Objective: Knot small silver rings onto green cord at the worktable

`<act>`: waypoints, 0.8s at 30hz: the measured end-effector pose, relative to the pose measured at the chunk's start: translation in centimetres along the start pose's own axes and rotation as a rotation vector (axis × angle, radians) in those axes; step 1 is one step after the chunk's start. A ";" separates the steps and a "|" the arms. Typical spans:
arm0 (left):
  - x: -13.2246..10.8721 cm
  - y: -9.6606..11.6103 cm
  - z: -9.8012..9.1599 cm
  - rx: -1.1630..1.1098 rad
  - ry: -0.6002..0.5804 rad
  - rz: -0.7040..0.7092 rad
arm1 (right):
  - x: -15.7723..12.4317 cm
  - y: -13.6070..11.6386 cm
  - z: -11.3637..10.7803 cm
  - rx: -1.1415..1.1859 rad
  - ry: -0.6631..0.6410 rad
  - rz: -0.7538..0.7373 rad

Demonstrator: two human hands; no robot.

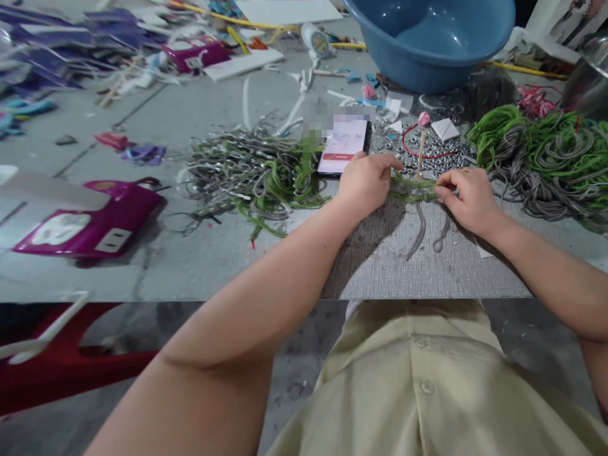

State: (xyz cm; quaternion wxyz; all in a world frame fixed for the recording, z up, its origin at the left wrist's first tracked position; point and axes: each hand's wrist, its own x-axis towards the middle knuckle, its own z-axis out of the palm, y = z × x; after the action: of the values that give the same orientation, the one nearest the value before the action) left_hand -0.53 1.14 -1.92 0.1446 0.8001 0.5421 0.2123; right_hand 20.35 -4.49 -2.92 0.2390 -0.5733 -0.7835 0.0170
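Observation:
A green and grey cord bundle (413,189) lies stretched between my hands near the table's front, two grey ends trailing toward the edge. My left hand (368,180) has its fingers bent at the bundle's left end, beside a lit phone (344,145); whether it pinches the cord is hard to tell. At the other end, my right hand (468,196) pinches the cords between thumb and fingers. Behind the bundle are many small metal rings or beads (434,166), a thin wooden stick (421,152) and a red cord (405,136).
Tangled green and grey cords (273,171) lie left of the phone, and another pile (551,158) lies at the right. A blue basin (427,50) stands at the back. Purple glue-gun-like devices (104,218) and scraps occupy the left side.

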 end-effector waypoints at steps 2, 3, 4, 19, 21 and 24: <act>0.0 0.1 0.1 0.030 -0.020 -0.022 | 0.1 0.0 0.0 -0.049 -0.012 0.024; 0.0 0.2 0.1 0.048 -0.033 -0.029 | 0.1 0.0 0.1 -0.067 -0.016 0.034; 0.0 0.3 0.1 0.067 -0.045 -0.032 | 0.1 0.0 0.1 -0.081 -0.017 0.039; -3.6 3.5 -0.4 -0.666 -0.118 0.300 | -0.2 -0.3 0.0 0.086 0.134 -0.142; -3.4 3.5 0.0 -0.698 -0.189 0.309 | -0.3 -0.5 -0.1 0.091 0.152 -0.173; -3.0 3.1 0.5 -0.661 -0.181 0.308 | -0.4 -0.6 -0.2 0.105 0.170 -0.197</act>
State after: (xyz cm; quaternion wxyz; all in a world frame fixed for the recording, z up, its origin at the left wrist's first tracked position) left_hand 1.24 -2.80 -1.43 0.4086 0.7979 0.3029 0.3235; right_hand 20.00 -5.08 -2.73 0.3347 -0.4796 -0.8110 -0.0143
